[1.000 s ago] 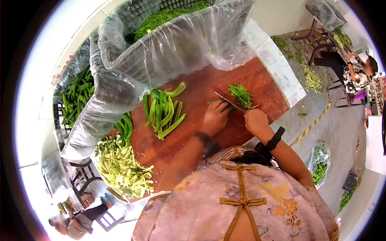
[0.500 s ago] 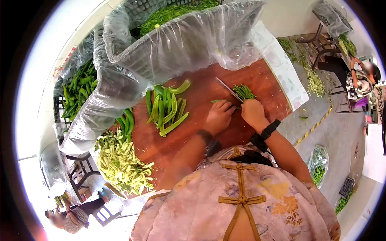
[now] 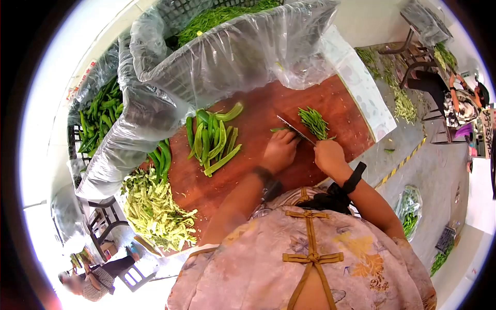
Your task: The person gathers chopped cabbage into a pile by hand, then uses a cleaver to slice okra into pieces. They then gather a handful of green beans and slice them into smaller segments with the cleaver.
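Note:
A knife (image 3: 296, 129) lies angled over the reddish-brown board (image 3: 258, 191), its handle inside my closed right hand (image 3: 330, 157). Beside the blade, my left hand (image 3: 281, 151) has its fingers bent and pressed on a green pepper piece (image 3: 277, 129), which is mostly hidden under them. Thin green shreds (image 3: 313, 123) form a small pile just beyond the knife and my right hand. To the left on the board lie several long green peppers (image 3: 211, 139), some of them split open.
Pale seed cores (image 3: 157, 209) are heaped at the board's left edge. Plastic-lined crates hold whole peppers (image 3: 101, 116) and green shreds (image 3: 217, 23). Two other people sit apart, a person (image 3: 465, 106) at right and a person (image 3: 93, 281) at lower left.
The knife has tilted flatter, and my right hand has shifted slightly right and toward me. More of the shred pile shows, apart from the blade.

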